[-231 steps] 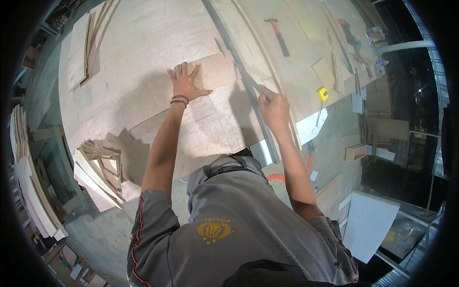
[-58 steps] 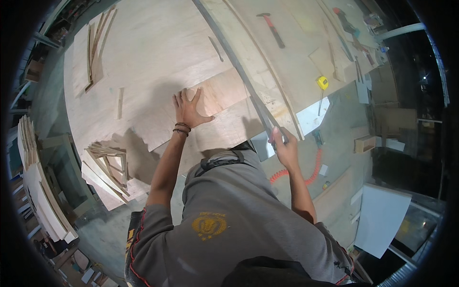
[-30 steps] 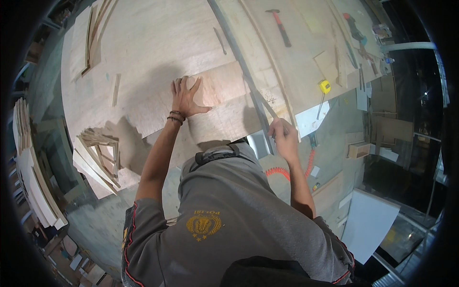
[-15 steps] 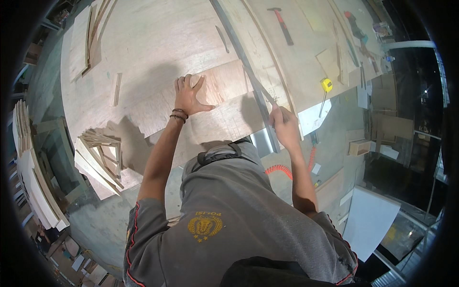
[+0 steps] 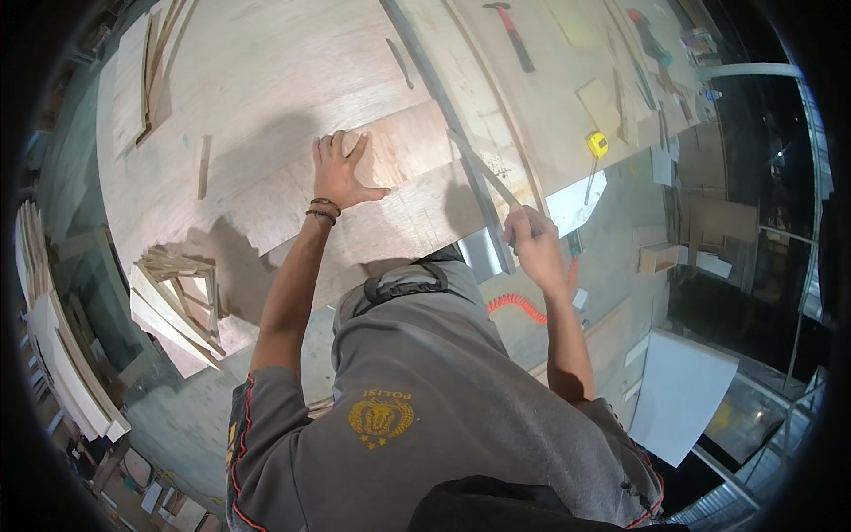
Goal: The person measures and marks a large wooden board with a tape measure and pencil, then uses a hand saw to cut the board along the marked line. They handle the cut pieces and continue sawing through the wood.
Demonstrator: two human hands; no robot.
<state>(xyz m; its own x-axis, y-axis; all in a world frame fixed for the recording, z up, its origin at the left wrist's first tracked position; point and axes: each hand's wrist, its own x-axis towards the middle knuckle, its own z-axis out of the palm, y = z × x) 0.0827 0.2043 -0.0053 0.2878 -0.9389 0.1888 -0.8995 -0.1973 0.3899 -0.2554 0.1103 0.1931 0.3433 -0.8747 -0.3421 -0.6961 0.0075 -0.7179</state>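
Note:
My left hand (image 5: 338, 171) presses down with spread fingers on a rectangular plywood piece (image 5: 408, 137). That piece lies on top of a large plywood sheet (image 5: 244, 80) on the worktable. Closed around the near end of a long, narrow, flat grey tool (image 5: 486, 171) is my right hand (image 5: 534, 241); whether it is a file or a blade I cannot tell. The tool slants away to the left, crossing above a grey metal rail (image 5: 434, 84). Its far tip comes to the right end of the plywood piece.
A hammer (image 5: 511, 40) with a red handle and a yellow tape measure (image 5: 597, 144) lie to the right. Wooden strips (image 5: 204, 167) rest on the sheet, and a bundle of thin wood pieces (image 5: 177, 293) stands at its near left corner. A coiled orange hose (image 5: 519, 304) hangs beside me.
My right hand has drawn the flat tool a little back toward the lower right. My left hand stays on the plywood piece. The whole view has shifted slightly.

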